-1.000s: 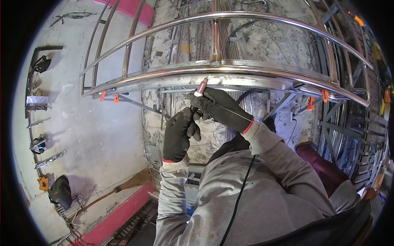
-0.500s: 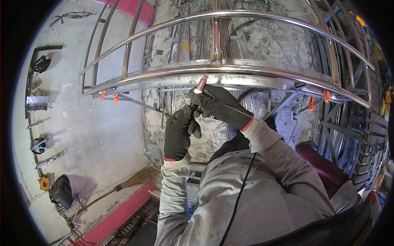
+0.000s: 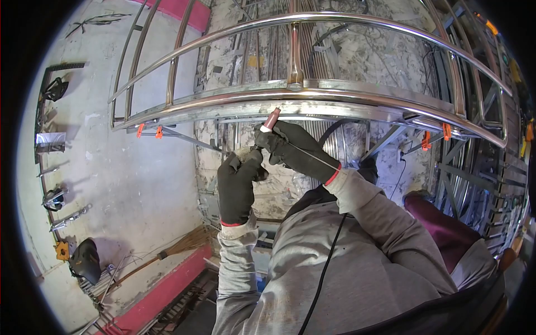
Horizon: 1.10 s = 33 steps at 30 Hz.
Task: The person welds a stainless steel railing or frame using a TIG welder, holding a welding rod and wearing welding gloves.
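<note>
My right hand (image 3: 293, 146), in a black glove with a red cuff, is closed around a torch (image 3: 271, 120) with a reddish-brown nozzle and a pale collar. A thin rod or wire (image 3: 314, 156) runs back across this glove. Just left of it and lower, my left hand (image 3: 237, 181), gloved the same way, has its fingers curled close to the torch's lower end; what they hold, if anything, is hidden. The nozzle tip lies just below a flat metal bar (image 3: 234, 111) of a shiny tubular frame (image 3: 223, 98); contact cannot be made out.
Orange clamps (image 3: 149, 132) (image 3: 435, 139) grip the frame's supports on both sides. A dark helmet (image 3: 85, 261) hangs at the lower left by the pale wall (image 3: 139, 178). Metal bars (image 3: 463, 178) stand at right. A black cable (image 3: 324, 268) crosses the grey sleeve and torso.
Both hands have shifted slightly left and down, and the torch has moved with my right hand. The nozzle now leans more to the right.
</note>
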Tool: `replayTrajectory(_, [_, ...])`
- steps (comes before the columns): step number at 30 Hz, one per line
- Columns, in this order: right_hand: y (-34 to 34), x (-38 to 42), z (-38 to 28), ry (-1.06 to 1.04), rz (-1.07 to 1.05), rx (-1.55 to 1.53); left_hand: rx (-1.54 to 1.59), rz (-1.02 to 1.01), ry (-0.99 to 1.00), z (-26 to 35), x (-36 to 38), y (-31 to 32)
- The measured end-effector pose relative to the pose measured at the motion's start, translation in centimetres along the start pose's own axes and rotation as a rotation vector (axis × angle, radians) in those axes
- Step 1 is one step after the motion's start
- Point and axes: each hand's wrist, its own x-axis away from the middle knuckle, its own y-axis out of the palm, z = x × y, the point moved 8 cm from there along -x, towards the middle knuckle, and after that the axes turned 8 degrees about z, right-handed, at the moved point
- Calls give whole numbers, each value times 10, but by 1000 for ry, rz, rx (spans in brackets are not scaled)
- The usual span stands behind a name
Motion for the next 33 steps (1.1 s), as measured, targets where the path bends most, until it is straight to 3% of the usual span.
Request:
replayTrajectory(2, [4,-4,4,-66,32,-7,-166,106,187,14,1,-11])
replayTrajectory(3, [7,-4,9,-64,33,-10,-170,106,185,12,1,-13])
replayTrajectory(5, [15,2,18,82,60,-254,-251,150,258,15,1,-18])
replayTrajectory(6, [15,3,18,98,68,-222,-294,137,271,16,0,-20])
replayTrajectory(9, [14,-3,32,81,68,-261,-329,83,156,15,0,-27])
replayTrajectory(13, [14,-5,46,84,53,-259,-326,99,146,14,-1,-33])
replayTrajectory(19, [14,5,52,101,27,-197,-142,-170,-94,-10,-7,-41])
replayTrajectory(22, [12,4,52,-10,-45,-212,416,-422,-558,-32,0,-20])
replayTrajectory(23, [8,3,52,3,-23,-222,413,-420,-561,-33,1,-17])
replayTrajectory(25, [3,-1,58,14,8,-238,-278,-170,-80,-15,-11,-24])
replayTrajectory(26, [0,-5,68,33,65,-292,-344,-29,40,-7,-15,-23])
replayTrajectory(27, [-4,-7,78,52,122,-346,-350,-33,37,-11,-15,-14])
replayTrajectory(29, [-6,-7,83,70,171,-401,-364,88,348,10,-13,-8])
replayTrajectory(30, [-6,-9,86,46,178,-463,-348,95,236,5,-14,-8])
replayTrajectory(31, [-4,-9,81,20,187,-526,-354,86,238,8,-13,-5])
replayTrajectory(33, [-5,-8,75,-5,239,-539,-253,252,242,13,-10,-13])
